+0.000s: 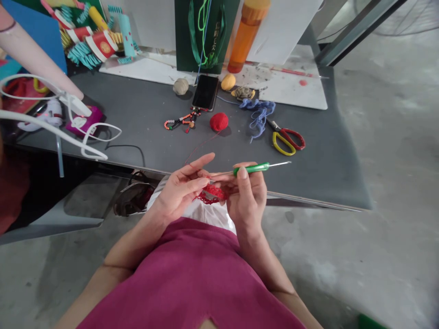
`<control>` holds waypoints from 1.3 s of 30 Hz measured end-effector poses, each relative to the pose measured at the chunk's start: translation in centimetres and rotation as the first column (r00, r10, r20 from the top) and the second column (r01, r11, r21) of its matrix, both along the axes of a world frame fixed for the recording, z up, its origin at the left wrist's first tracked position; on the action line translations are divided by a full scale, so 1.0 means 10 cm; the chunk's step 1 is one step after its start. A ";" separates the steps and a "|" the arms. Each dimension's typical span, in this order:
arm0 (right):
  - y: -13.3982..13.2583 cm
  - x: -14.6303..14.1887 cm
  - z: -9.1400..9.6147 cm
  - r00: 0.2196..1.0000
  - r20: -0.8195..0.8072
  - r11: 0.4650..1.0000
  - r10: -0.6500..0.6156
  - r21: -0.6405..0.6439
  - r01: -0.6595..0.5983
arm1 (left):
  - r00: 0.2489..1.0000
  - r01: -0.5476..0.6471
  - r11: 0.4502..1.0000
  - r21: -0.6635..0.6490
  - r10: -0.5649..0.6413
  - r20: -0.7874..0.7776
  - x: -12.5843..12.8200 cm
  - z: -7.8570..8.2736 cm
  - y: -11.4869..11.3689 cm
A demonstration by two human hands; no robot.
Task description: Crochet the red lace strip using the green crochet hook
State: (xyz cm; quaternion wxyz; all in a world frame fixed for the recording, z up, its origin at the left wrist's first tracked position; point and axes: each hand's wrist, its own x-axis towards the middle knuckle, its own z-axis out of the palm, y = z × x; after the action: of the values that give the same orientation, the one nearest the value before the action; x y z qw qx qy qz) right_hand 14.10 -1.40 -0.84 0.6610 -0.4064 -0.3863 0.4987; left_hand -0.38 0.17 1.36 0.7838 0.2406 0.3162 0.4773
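Red yarn piece (214, 193) is between the two hands, by the near edge of the table (329, 160). The left hand (180, 187) pinches its left side with one finger pointing out, maybe to keep the red thread (206, 142) tight. The right hand (248, 196) holds the hook (254, 168) by its green handle, seemingly so the left end can reach the loops. Farther off sits the red ball (218, 122), perhaps so thread can roll off easily; scissors (288, 140) lie right of it
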 end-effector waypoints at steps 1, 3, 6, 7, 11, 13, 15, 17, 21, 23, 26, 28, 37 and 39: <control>0.01 0.00 -0.01 0.999 -0.023 0.999 0.042 -0.002 -0.042 | 1.000 0.008 1.000 0.001 -0.008 0.003 0.01 0.00 -0.01; 0.04 -0.03 -0.04 0.994 -0.045 0.995 0.095 0.045 -0.093 | 1.000 0.015 1.000 0.011 -0.015 0.003 0.03 0.00 -0.02; 0.06 -0.07 -0.09 0.995 -0.048 0.993 0.082 0.091 -0.077 | 1.000 0.019 0.999 0.033 -0.019 0.008 0.05 0.00 -0.03; 0.07 -0.08 -0.11 0.997 -0.040 0.995 0.062 0.086 -0.059 | 1.000 0.017 0.999 0.040 -0.018 0.015 0.05 0.00 -0.03; 0.06 -0.09 -0.13 1.000 0.010 0.996 -0.008 0.093 0.007 | 0.999 -0.027 0.998 0.056 0.026 0.022 0.05 -0.01 -0.02; 0.04 -0.08 -0.13 0.999 0.035 0.993 -0.032 0.111 0.028 | 0.998 -0.061 0.996 0.064 0.062 -0.019 0.05 -0.01 -0.02; 0.02 -0.07 -0.12 0.992 0.099 0.988 -0.074 0.145 0.059 | 0.992 -0.104 0.992 0.071 0.108 -0.064 0.07 -0.01 -0.03; 0.00 -0.05 -0.12 0.963 0.222 0.964 -0.154 0.249 0.096 | 0.982 -0.160 0.984 0.083 0.167 -0.083 0.09 -0.01 -0.04; -0.01 -0.05 -0.14 0.824 0.434 0.818 -0.363 0.572 0.059 | 0.979 -0.197 0.977 0.083 0.200 -0.039 0.11 0.00 -0.05; -0.01 -0.07 -0.13 0.820 0.423 0.808 -0.385 0.584 0.077 | 0.988 -0.155 0.987 0.051 0.156 -0.009 0.10 0.00 -0.05; -0.03 -0.11 -0.10 0.892 0.315 0.878 -0.325 0.451 0.161 | 0.995 -0.094 0.996 0.007 0.094 0.013 0.06 0.01 -0.04; -0.05 -0.12 -0.09 0.912 0.268 0.909 -0.309 0.365 0.201 | 0.997 -0.067 0.998 -0.002 0.067 0.028 0.05 0.00 -0.03; -0.04 -0.04 -0.12 0.952 0.197 0.957 -0.234 0.218 0.190 | 0.999 -0.019 0.999 -0.043 0.021 0.030 0.00 0.00 -0.03; -0.01 -0.02 -0.11 0.977 0.145 0.980 -0.154 0.151 0.132 | 0.999 0.010 0.999 -0.046 -0.008 0.042 0.00 0.01 -0.03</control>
State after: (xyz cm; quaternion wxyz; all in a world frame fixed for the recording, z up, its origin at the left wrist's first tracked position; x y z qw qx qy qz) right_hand 13.92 -1.47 -1.94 0.6901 -0.4234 -0.4404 0.3879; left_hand -0.33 -0.17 1.49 0.7978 0.2139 0.3094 0.4712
